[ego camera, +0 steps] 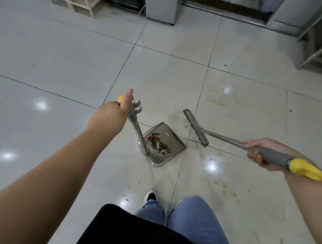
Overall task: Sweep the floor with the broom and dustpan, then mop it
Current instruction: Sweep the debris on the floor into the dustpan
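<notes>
1. Glossy white floor tiles (66,64) are showing yellowish smears near my feet.
2. I'm gripping the dustpan (162,144) handle with my left hand (118,110); my right hand (257,153) is wrapping the broom (195,129) handle.
3. Tilting the pan could be spilling its brown scraps.
4. Broom bristles are resting just beside the pan's mouth.

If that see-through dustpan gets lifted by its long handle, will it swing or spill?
The dustpan looks like thin clear plastic, so probably light. The left hand holds only the top of its long handle, so the pan may swing or tilt when raised. The loose debris lies near the back wall and would likely stay in unless the open lip dips.
</notes>
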`<state>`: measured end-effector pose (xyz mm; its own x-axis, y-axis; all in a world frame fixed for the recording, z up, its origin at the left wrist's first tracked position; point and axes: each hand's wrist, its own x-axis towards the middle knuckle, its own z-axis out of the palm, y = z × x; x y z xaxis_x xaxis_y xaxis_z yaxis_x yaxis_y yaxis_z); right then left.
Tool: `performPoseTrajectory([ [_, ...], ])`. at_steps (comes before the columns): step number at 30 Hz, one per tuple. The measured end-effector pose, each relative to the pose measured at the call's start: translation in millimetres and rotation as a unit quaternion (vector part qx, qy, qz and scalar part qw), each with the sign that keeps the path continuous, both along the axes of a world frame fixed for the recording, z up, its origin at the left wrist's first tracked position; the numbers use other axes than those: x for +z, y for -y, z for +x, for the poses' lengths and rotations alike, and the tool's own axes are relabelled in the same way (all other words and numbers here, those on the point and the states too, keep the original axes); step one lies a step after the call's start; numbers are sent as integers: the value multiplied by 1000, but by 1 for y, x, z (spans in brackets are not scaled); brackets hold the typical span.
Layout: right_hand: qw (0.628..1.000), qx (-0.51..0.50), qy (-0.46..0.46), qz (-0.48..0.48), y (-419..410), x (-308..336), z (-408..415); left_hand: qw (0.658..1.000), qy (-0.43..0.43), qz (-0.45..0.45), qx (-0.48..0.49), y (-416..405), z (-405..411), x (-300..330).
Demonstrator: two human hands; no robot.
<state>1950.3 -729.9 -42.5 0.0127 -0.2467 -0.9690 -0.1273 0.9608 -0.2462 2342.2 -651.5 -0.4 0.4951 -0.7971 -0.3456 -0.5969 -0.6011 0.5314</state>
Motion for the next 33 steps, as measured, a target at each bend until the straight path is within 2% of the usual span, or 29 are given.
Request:
performPoseTrajectory([
  [2, 1000, -6, -1, -10, 11, -2, 21, 1000, 9, -7, -6, 9, 11, 6],
  [7, 995, -94, 42, 6, 57, -31, 55, 998, 45, 37, -16, 53, 23, 4],
  [11, 997, -70, 27, -16, 99, -72, 82, 997, 65, 34, 9, 96, 36, 3],
  [13, 993, -101, 63, -4, 119, -87, 97, 998, 54, 32, 27, 114, 41, 1],
  [17, 966, -207, 144, 54, 147, -99, 125, 996, 76, 44, 27, 138, 40, -11],
  [22, 967, -205, 146, 36, 187, -85, 135, 997, 55, 46, 21, 141, 43, -22],
  [25, 986, -126, 94, 54, 212, -62, 120, 998, 30, 27, 53, 151, 62, -12],
  [28, 998, 54, 13, 36, 227, -49, 121, 998, 37, -15, 47, 161, 92, 2],
  [30, 985, 166, -43, -12, 235, -59, 132, 997, 37, 0, 64, 166, 106, 8],
  [33, 946, 297, -103, -79, 243, -77, 160, 997, 36, 39, 55, 166, 102, 6],
])
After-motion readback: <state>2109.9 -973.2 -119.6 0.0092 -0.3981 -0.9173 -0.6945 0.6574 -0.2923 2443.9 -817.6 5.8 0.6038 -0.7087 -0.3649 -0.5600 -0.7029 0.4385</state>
